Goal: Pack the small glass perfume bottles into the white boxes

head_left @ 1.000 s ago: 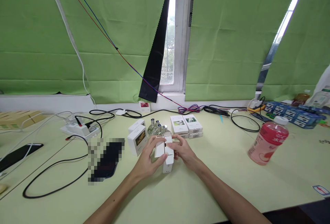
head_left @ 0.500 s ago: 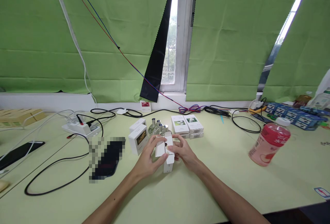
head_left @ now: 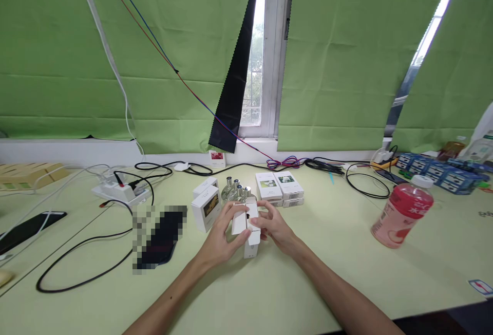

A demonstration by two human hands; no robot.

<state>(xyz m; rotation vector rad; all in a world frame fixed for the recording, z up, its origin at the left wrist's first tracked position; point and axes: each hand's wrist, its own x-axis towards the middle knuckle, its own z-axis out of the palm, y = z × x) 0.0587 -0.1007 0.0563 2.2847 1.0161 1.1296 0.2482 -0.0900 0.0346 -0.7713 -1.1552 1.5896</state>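
A small white carton [head_left: 251, 250] stands on the table in front of me with its top flaps folded open. My left hand [head_left: 223, 237] grips it from the left, fingertips at the flap and thumb on the near edge. From the other side my right hand [head_left: 275, 226] holds it, the thumb pressed at the opening. A small dark spot shows inside; the rest of the inside is hidden. Just behind stand several glass bottles [head_left: 235, 191] with silver caps. Left of them are two upright white cartons [head_left: 206, 206]; stacked white cartons [head_left: 279, 186] lie to the right.
A pink drink bottle [head_left: 402, 214] stands on the right. Two dark phones lie at left, one partly pixelated [head_left: 162, 237]. A power strip [head_left: 123, 191] and loose cables spread across the back left. Blue boxes [head_left: 442, 173] sit at the far right.
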